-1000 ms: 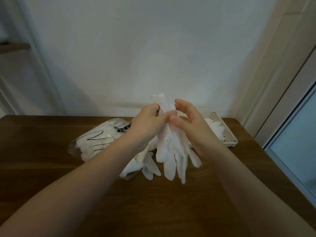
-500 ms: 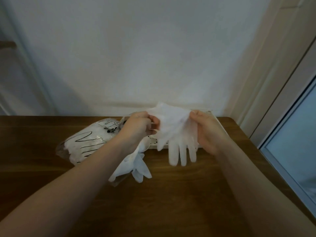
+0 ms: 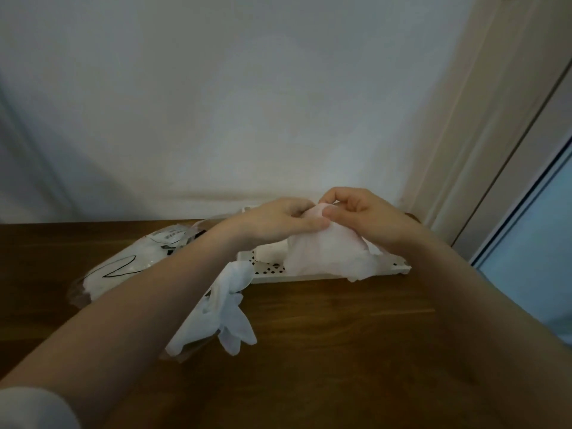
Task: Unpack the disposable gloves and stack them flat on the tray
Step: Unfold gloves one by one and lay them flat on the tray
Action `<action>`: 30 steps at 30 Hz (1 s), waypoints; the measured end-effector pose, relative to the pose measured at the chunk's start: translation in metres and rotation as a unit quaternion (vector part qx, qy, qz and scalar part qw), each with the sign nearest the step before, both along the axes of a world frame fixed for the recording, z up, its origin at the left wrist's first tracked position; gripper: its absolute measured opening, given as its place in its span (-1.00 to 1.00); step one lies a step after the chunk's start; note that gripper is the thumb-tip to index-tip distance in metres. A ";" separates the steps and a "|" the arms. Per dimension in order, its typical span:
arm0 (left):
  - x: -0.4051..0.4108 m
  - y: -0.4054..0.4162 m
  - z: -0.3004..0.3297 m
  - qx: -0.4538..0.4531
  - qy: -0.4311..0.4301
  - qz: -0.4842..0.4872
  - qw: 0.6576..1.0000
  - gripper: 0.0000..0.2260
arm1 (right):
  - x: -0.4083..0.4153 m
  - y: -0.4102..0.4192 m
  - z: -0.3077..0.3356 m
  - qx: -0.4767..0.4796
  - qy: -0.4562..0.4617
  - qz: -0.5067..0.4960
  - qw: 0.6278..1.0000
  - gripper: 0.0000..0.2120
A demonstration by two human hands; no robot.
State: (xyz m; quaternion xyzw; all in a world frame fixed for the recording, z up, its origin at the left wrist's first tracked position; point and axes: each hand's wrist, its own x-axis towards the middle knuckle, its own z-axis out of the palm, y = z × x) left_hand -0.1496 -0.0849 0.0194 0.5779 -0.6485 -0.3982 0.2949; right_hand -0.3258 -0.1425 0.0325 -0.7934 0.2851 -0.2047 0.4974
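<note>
Both hands hold one white glove (image 3: 322, 252) up by its top edge. The left hand (image 3: 278, 221) pinches that edge with thumb and fingers curled. The right hand (image 3: 365, 212) pinches the same edge right next to it, so the two hands touch. The glove hangs down below the hands and drapes over the white tray (image 3: 309, 275), which has little holes in its floor. The tray sits under both hands, at the far side of the brown table (image 3: 340, 351), close to the wall (image 3: 247, 103). The pack (image 3: 123, 267) of gloves lies under the left arm, to the left of the tray. More loose gloves (image 3: 223, 317) spill out of it on the table, below the left wrist.
</note>
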 end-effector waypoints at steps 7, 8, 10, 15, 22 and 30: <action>0.023 -0.017 -0.019 0.111 0.045 0.014 0.993 -0.94 | -0.025 -0.040 -0.010 -0.075 0.191 -0.017 0.979 -0.87; 0.027 -0.019 -0.023 0.117 0.071 0.025 0.990 -0.96 | -0.027 -0.046 -0.013 -0.079 0.223 -0.023 0.971 -0.84; 0.032 -0.022 -0.026 0.128 0.153 0.046 0.979 -0.97 | -0.029 -0.056 -0.019 -0.072 0.234 -0.046 0.968 -0.81; 0.033 -0.036 -0.042 0.111 0.184 0.160 0.963 -0.95 | -0.028 -0.088 -0.035 -0.029 0.247 -0.101 0.963 -0.80; 0.033 -0.054 -0.057 -0.025 -0.187 0.247 0.950 -0.86 | -0.008 -0.112 -0.055 -0.111 0.294 -0.231 0.921 -0.69; 0.014 -0.055 -0.056 -0.192 -0.454 0.097 0.865 -0.65 | 0.047 -0.049 -0.088 -0.379 0.205 -0.025 0.902 -0.55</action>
